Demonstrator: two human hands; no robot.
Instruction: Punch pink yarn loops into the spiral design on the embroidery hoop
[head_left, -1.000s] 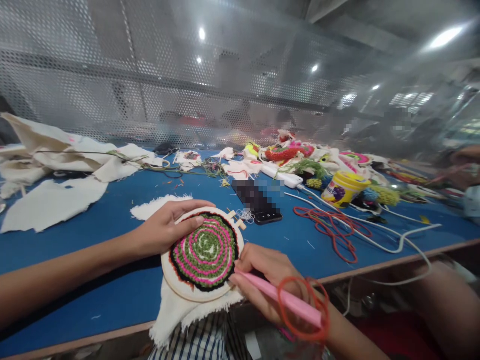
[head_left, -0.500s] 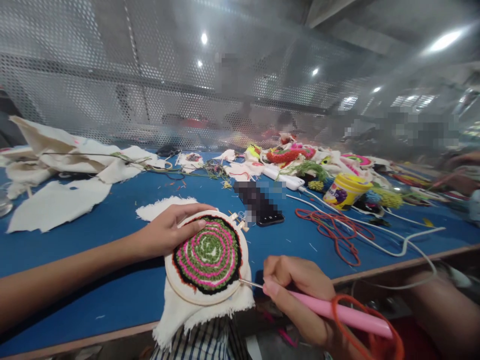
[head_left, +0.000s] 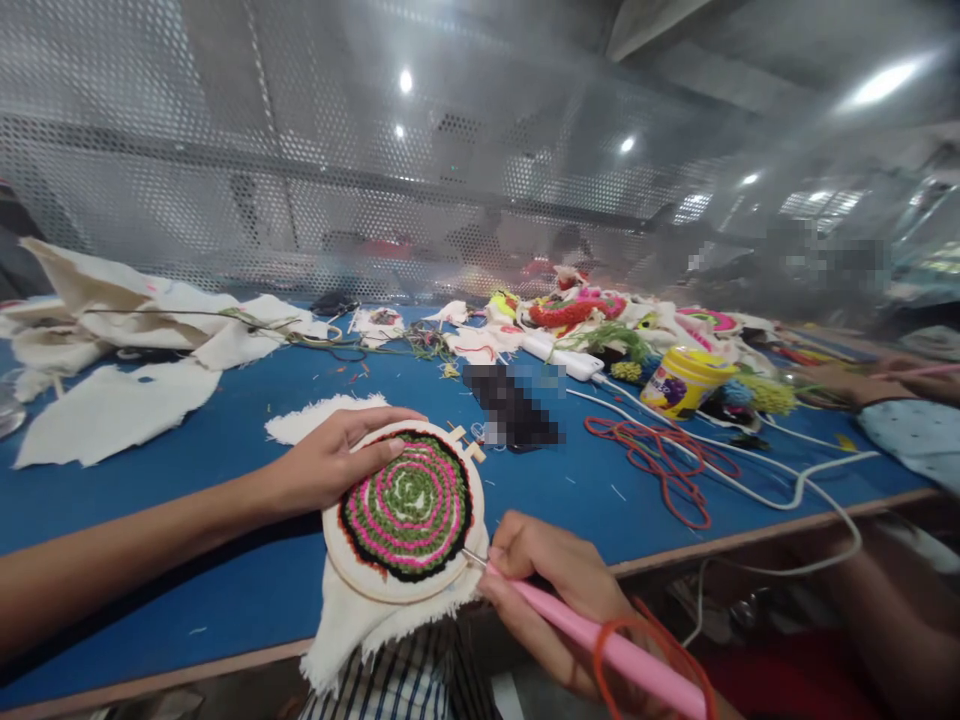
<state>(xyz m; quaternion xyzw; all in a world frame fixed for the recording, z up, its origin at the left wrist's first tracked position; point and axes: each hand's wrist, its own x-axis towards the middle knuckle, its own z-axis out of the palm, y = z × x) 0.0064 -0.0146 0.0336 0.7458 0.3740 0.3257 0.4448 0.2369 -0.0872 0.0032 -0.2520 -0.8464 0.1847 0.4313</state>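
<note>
A pale wooden hoop (head_left: 341, 565) was stretched with rough, frayed white cloth (head_left: 360, 625) and filled with tufted woolly yarn (head_left: 406, 503). A smooth matt pink plastic punch needle (head_left: 600, 645) with a thin metal tip was seen, on a matt blue table (head_left: 187, 440).

Round embroidery hoop (head_left: 405, 512) and pink punch needle (head_left: 600, 645), both held.
Tilted at the blue table's near edge, white fabric hanging below, filled with pink, green and black yarn rings; metal tip touching the hoop's lower right rim, orange yarn looped around the handle.
</note>
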